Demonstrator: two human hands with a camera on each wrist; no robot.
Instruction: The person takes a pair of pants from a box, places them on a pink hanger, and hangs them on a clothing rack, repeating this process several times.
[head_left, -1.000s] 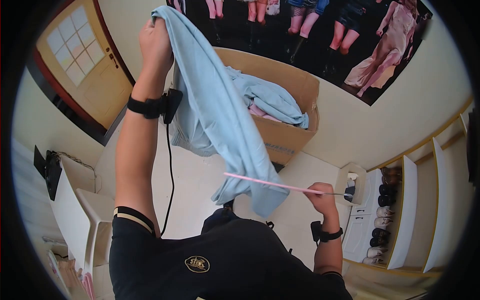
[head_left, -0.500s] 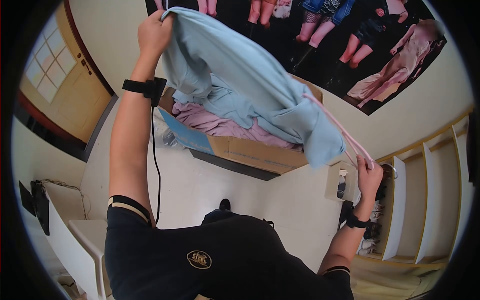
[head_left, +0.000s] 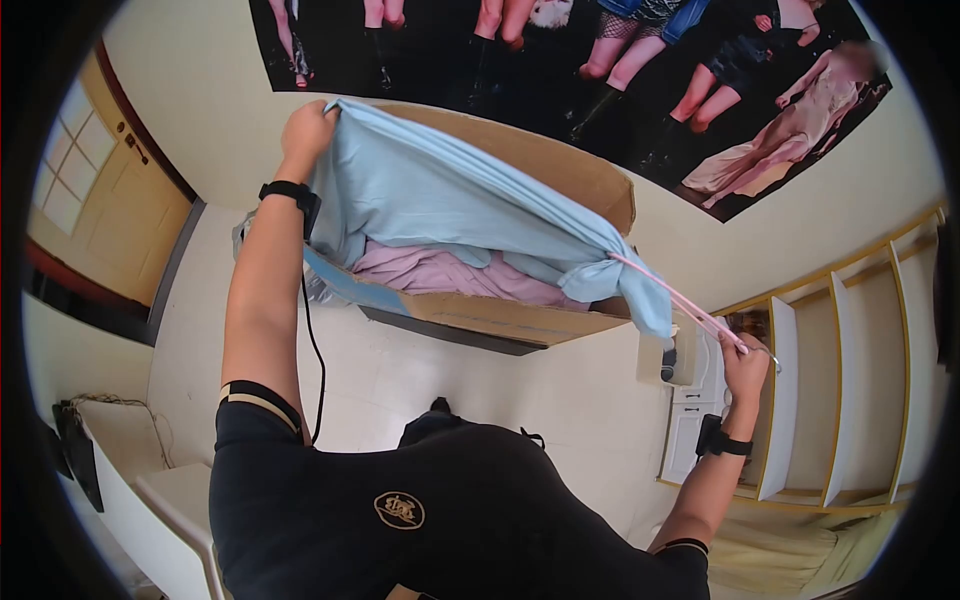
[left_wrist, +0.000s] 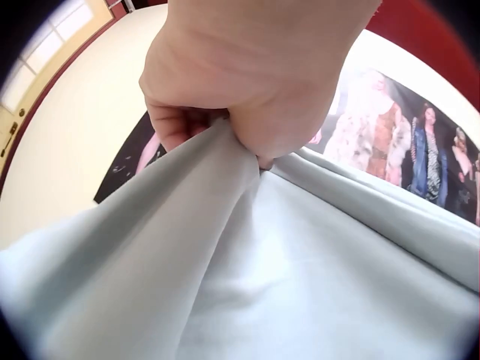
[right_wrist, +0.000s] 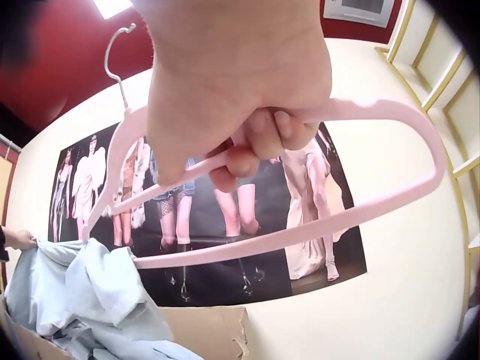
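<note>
A light blue garment point(head_left: 430, 190) is stretched between both hands above a cardboard box. My left hand point(head_left: 308, 138) pinches one top corner of it; in the left wrist view, the cloth point(left_wrist: 270, 255) hangs in folds from the thumb and fingers of that hand. My right hand point(head_left: 745, 368) grips a pink clothes hanger point(right_wrist: 285, 238) with a metal hook. In the right wrist view, fingers curl round its bars. The hanger's far end disappears into the bunched end of the garment, so that part is hidden.
The cardboard box point(head_left: 590, 325) stands against the wall, with pink cloth point(head_left: 440, 272) inside. A poster point(head_left: 440, 60) hangs above it. Right of the box are a pale bin point(head_left: 682, 360) and tall shelves point(head_left: 850, 350); a white table point(head_left: 130, 450) stands left, below a door point(head_left: 130, 215).
The right hand has risen and moved right with the hanger, whose end now goes into the garment. The left hand has come down, and the cloth between them is pulled out straighter.
</note>
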